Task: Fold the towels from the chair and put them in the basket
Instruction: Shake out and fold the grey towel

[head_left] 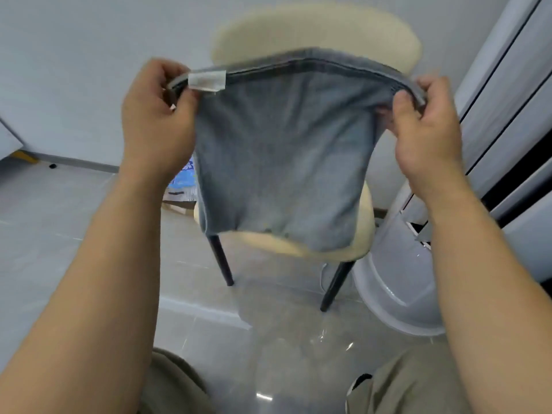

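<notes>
Nearest the camera are the person's knees in khaki trousers (418,383), with both forearms reaching up and away over the glossy floor (74,219). Between the raised hands hangs a grey-blue towel (283,150), in the air in front of the cream chair (313,28), its lower edge hanging in front of the seat. A white label (207,80) sits on the top hem near the left corner.

The left hand (158,115) pinches the top left corner, its fingers (164,70) curled over the hem and closed on the cloth. The right hand (424,127) grips the top right corner the same way, thumb on the near face and fingers (430,85) wrapped behind. Neither hand is spread; both are clamped on the towel.

The step in hand looks like squaring the towel up for a fold. To do it well, keep the top hem taut and level, bring the two corners together so the edges meet, and let the cloth hang free of the seat so it does not bunch. A pale round tub (397,282) stands on the floor to the right of the chair, probably the basket; nothing shows inside it from here.
</notes>
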Motion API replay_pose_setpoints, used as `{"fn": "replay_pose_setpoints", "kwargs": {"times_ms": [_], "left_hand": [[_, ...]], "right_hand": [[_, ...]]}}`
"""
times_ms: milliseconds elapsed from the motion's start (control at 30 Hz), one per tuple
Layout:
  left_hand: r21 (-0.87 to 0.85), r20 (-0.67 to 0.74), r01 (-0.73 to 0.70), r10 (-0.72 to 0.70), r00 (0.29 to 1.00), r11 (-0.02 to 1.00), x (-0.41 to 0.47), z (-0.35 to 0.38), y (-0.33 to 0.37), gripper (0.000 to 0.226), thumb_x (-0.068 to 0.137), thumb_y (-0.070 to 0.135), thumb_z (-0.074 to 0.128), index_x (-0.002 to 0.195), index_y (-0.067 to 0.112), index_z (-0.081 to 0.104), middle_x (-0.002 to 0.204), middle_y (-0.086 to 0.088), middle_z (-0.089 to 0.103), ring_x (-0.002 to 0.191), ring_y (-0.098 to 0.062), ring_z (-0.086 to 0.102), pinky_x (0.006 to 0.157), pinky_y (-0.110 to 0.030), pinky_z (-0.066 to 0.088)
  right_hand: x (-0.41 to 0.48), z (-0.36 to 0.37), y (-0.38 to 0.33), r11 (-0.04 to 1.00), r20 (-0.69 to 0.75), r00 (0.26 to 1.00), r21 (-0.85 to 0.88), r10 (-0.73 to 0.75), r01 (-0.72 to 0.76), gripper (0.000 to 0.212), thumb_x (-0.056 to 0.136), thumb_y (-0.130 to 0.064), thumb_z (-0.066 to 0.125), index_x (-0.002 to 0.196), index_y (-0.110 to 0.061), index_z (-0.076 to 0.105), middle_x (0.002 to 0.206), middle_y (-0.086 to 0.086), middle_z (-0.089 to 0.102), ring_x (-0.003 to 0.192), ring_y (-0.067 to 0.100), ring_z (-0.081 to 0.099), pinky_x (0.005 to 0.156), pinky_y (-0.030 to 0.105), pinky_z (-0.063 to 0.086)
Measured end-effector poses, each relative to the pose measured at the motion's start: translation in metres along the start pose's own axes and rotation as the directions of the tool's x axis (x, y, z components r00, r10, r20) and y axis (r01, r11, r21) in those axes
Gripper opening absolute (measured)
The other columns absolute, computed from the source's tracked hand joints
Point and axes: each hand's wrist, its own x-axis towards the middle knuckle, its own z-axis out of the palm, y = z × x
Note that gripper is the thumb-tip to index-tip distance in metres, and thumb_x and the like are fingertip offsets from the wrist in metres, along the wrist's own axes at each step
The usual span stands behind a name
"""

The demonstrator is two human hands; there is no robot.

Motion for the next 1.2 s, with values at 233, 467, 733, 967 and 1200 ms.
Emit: {"fn": "replay_pose_setpoints", "kwargs": {"times_ms": [233,467,733,967,1200], "left_hand": [[-0.157,-0.001,0.051,-0.052,0.999,0.986,-0.019,0.015,-0.023,0.012,0.091,0.017,0.063,0.088,0.028,0.058,0.098,-0.002,0.070,0.095,-0.012,0.066,0.085,-0.036,0.053],[0.429,0.424,0.292,-0.476,0.771,0.855,-0.045,0.023,-0.076,0.001,0.086,0.017,0.062,0.085,0.017,0.063,0.088,-0.009,0.067,0.082,-0.024,0.058,0.069,-0.032,0.045],[0.483,0.559,0.574,-0.738,0.378,0.661,-0.044,0.019,-0.077,0.004,0.089,-0.001,0.059,0.090,0.000,0.063,0.100,-0.020,0.058,0.089,-0.038,0.064,0.067,-0.046,0.062],[0.591,0.610,0.564,-0.777,0.155,0.577,-0.042,0.007,-0.078,0.009,0.095,0.004,0.058,0.091,0.006,0.066,0.092,-0.017,0.060,0.078,-0.031,0.062,0.053,-0.036,0.058],[0.578,0.492,0.377,-0.677,0.547,0.724,-0.041,0.022,-0.110,0.006,0.091,0.011,0.062,0.091,0.013,0.067,0.094,-0.009,0.064,0.084,-0.024,0.064,0.065,-0.038,0.062]], "right_hand": [[-0.013,0.003,0.023,0.994,-0.067,0.997,-0.098,-0.050,0.043,0.005,0.099,-0.020,0.052,0.094,-0.022,0.049,0.075,-0.015,0.046,0.060,-0.005,0.042,0.056,0.011,0.034],[-0.023,0.005,0.080,0.749,0.277,0.866,-0.645,0.416,-0.153,0.020,0.095,-0.028,0.044,0.095,-0.017,0.061,0.087,0.007,0.066,0.074,0.024,0.059,0.064,0.031,0.048],[-0.023,-0.009,0.077,0.718,0.400,0.685,-0.646,0.609,-0.261,0.015,0.082,-0.014,0.048,0.067,-0.012,0.043,0.057,0.006,0.040,0.051,0.023,0.040,0.054,0.029,0.030],[-0.020,-0.018,0.084,0.633,0.490,0.411,-0.678,0.768,-0.375,0.029,0.073,-0.003,0.048,0.062,-0.021,0.027,0.059,0.001,0.021,0.053,0.017,0.013,0.053,0.029,0.010],[-0.015,0.006,0.115,0.758,0.379,0.776,-0.625,0.504,-0.187,0.004,0.090,-0.028,0.066,0.092,-0.025,0.069,0.085,-0.004,0.067,0.077,0.015,0.061,0.064,0.025,0.045]]}}
